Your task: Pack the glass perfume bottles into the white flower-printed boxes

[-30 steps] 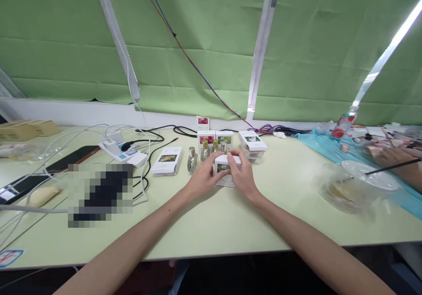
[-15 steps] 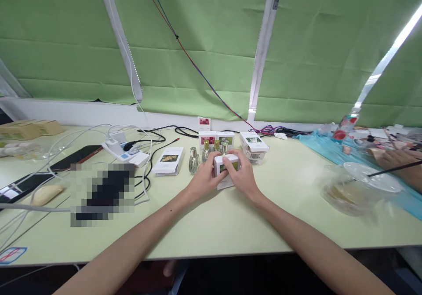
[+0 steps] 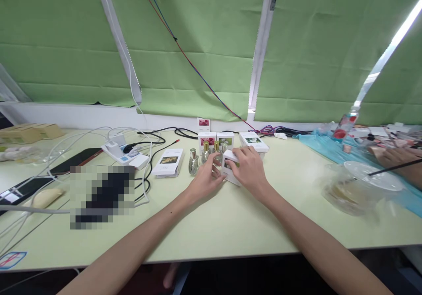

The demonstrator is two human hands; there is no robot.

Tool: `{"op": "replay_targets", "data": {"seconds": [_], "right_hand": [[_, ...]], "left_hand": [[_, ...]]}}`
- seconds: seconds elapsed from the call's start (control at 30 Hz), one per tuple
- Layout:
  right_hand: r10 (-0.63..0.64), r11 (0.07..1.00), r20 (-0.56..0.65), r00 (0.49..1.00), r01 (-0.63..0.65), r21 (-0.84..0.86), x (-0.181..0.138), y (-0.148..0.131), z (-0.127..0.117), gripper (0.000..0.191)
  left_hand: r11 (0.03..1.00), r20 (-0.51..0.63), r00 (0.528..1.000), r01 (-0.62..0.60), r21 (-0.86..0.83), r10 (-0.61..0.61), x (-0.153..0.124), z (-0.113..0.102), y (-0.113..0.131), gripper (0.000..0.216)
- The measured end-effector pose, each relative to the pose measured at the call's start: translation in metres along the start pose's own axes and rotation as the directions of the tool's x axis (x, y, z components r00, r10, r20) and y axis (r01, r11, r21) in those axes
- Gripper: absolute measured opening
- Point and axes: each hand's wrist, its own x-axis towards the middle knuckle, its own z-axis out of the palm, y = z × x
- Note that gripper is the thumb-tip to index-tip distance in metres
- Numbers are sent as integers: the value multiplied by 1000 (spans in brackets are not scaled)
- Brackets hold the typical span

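Note:
My right hand (image 3: 249, 168) is closed around a small white box (image 3: 230, 175) with a picture on its side, at the middle of the table. Just left of that box is my left hand (image 3: 208, 174), its fingers apart and curved; the thumb is close to the box's lower left edge, and I cannot tell if it touches. Beyond my left fingers stand several small glass bottles with metallic caps, one of them a silver-capped bottle (image 3: 193, 162). Behind them are a box with a pink picture (image 3: 207, 139) and a box with a green picture (image 3: 225, 137).
A white box (image 3: 168, 162) lies on the left, and another white box (image 3: 253, 142) at the back right. Cables, a power strip (image 3: 123, 153) and phones crowd the left side. A plastic bowl (image 3: 343, 194) and another person's hand (image 3: 392, 158) are on the right.
The white box has turned and shifted slightly right in my right hand. My left hand has come off it and its fingers have spread. My right hand now covers the box's right side.

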Motion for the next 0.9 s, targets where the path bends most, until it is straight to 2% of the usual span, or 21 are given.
{"op": "replay_targets", "data": {"seconds": [0.1,0.23,0.47,0.67,0.9], "right_hand": [[100,981,93,991,-83,-178,1,-7,-11,24],[151,944,133,980,-103,-313,0,-10,-15,30],[145,933,136,980,-90,-349,1,-11,-15,26],[308,895,198,930,-214,-391,11,-16,-19,27],[223,898,195,955,-123,-423,23,-20,-7,20]], "left_hand": [[999,-18,1000,-22,38,23,0,0,-2,50],[993,-33,999,-27,114,31,1,0,-2,39],[975,3,1000,-17,220,17,-2,0,0,21],[956,49,998,-40,292,26,-5,1,4,15],[962,82,996,-43,269,22,-5,3,7,12]]}}
